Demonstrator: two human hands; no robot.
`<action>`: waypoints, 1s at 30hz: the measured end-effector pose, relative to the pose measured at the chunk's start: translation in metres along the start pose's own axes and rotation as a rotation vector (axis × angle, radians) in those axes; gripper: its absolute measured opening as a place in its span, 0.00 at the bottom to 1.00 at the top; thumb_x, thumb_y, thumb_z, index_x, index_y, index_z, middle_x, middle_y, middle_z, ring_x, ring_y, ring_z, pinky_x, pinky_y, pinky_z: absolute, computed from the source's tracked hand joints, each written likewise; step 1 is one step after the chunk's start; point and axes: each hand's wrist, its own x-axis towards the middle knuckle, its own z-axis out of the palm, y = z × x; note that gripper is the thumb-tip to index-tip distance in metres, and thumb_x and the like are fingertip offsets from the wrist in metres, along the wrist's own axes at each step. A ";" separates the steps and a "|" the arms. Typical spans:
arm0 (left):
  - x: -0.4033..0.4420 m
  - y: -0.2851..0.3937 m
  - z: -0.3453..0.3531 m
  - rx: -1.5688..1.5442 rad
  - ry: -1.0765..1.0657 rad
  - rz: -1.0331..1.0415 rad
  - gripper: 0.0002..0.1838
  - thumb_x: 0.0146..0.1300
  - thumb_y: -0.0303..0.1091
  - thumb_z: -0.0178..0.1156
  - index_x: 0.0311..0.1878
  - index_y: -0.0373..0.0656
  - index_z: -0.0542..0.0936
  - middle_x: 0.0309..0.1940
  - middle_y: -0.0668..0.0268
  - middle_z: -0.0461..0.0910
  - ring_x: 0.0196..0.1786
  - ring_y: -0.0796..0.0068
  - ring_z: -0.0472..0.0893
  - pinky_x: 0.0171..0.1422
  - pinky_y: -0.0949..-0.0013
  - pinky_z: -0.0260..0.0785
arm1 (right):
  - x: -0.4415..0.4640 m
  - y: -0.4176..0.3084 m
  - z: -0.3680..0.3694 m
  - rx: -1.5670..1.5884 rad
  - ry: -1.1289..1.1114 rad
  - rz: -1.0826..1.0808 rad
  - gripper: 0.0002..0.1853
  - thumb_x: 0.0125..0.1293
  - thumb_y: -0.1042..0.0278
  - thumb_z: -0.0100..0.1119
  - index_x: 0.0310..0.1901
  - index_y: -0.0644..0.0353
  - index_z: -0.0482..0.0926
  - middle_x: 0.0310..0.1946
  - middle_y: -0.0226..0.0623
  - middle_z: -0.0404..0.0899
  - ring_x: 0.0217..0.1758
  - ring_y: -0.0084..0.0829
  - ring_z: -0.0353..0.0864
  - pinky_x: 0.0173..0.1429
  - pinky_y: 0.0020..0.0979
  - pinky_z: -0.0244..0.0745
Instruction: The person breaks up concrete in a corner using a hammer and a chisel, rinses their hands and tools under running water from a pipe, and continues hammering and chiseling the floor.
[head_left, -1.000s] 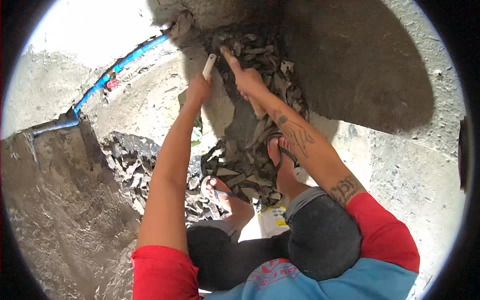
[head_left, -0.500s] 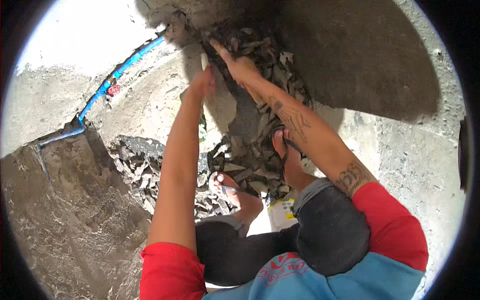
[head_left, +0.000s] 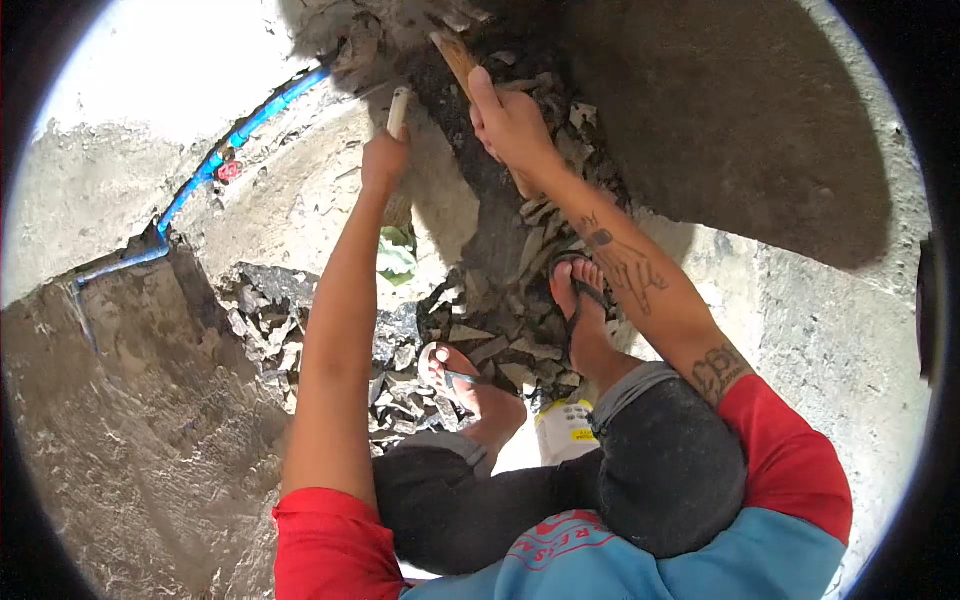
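My left hand [head_left: 385, 160] is closed round a pale, rod-shaped tool handle [head_left: 399, 112], whose light end sticks up beyond the fist. To its right, my right hand [head_left: 512, 130] grips a wooden handle [head_left: 457, 62], with the thumb laid along it. That handle runs on a slant, showing above the fist and again below it near the wrist. What either tool carries at its working end cannot be made out. Both hands are over a broken concrete surface [head_left: 440, 195] at the foot of the wall, apart from each other.
Broken rubble [head_left: 490, 350] lies around my sandalled feet [head_left: 580, 300]. A blue pipe [head_left: 250, 130] with a red valve handle [head_left: 229, 171] runs in a channel at the left. A white and yellow package [head_left: 567, 432] stands between my legs. A rough wall [head_left: 820, 330] rises at the right.
My right hand has moved slightly right and up, and its wooden handle has risen. My left hand has shifted a little left with the pale handle. Both hands look less blurred.
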 end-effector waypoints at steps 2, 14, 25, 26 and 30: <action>-0.007 -0.002 0.005 0.039 0.026 0.047 0.29 0.67 0.54 0.49 0.38 0.30 0.79 0.34 0.38 0.80 0.42 0.40 0.81 0.48 0.49 0.73 | 0.000 -0.009 0.008 0.043 -0.023 -0.057 0.36 0.65 0.28 0.42 0.18 0.58 0.68 0.12 0.26 0.64 0.13 0.20 0.63 0.18 0.25 0.57; -0.011 -0.005 0.011 -0.044 0.051 0.017 0.28 0.67 0.53 0.50 0.39 0.30 0.78 0.36 0.39 0.80 0.44 0.40 0.80 0.48 0.48 0.73 | 0.026 0.002 0.033 -0.418 0.008 -0.044 0.41 0.61 0.22 0.41 0.13 0.58 0.66 0.12 0.33 0.66 0.14 0.27 0.66 0.19 0.31 0.59; 0.007 0.019 -0.015 -0.213 0.126 -0.024 0.29 0.67 0.53 0.49 0.40 0.29 0.78 0.37 0.38 0.80 0.45 0.38 0.79 0.49 0.48 0.72 | 0.010 -0.053 0.016 0.000 0.063 -0.286 0.38 0.62 0.25 0.43 0.16 0.58 0.68 0.13 0.28 0.66 0.15 0.20 0.64 0.19 0.24 0.58; 0.010 0.015 -0.008 -0.171 0.104 -0.053 0.28 0.67 0.53 0.49 0.40 0.29 0.78 0.38 0.38 0.80 0.45 0.39 0.79 0.49 0.48 0.72 | 0.012 -0.048 0.017 -0.003 0.064 -0.289 0.38 0.62 0.25 0.43 0.16 0.58 0.68 0.13 0.28 0.66 0.15 0.20 0.64 0.19 0.24 0.58; 0.003 0.007 0.007 -0.144 0.101 -0.073 0.27 0.67 0.52 0.50 0.42 0.31 0.78 0.38 0.39 0.80 0.45 0.40 0.80 0.50 0.49 0.72 | 0.020 -0.017 0.030 0.066 0.038 -0.210 0.36 0.64 0.28 0.46 0.18 0.58 0.69 0.14 0.27 0.65 0.15 0.19 0.63 0.20 0.24 0.58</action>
